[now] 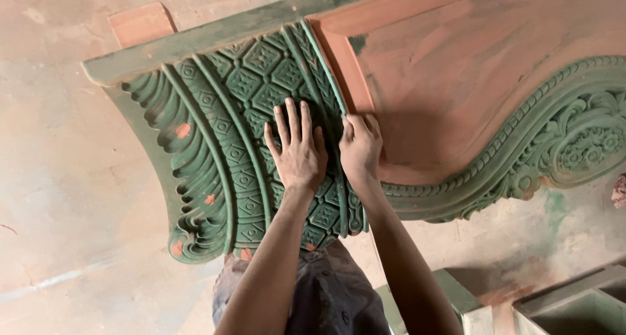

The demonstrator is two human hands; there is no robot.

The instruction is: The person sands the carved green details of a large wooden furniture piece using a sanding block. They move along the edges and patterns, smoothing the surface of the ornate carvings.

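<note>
Wears a dark slate-blue garment (326, 296), seen low in the view between the two arms; looks like faded, worn cloth, paler and dusty on its left part, darker toward the right, with soft creases running across it. Carries one small dark round button (345, 320) near the lower edge. Shows a left forearm (274, 263) and a right forearm (404, 257), both bare along all their visible length. Ends in a left grip (298, 154) and a right grip (360, 149), likewise bare, with short nails; cannot tell whether dust lies on the fingers.
</note>
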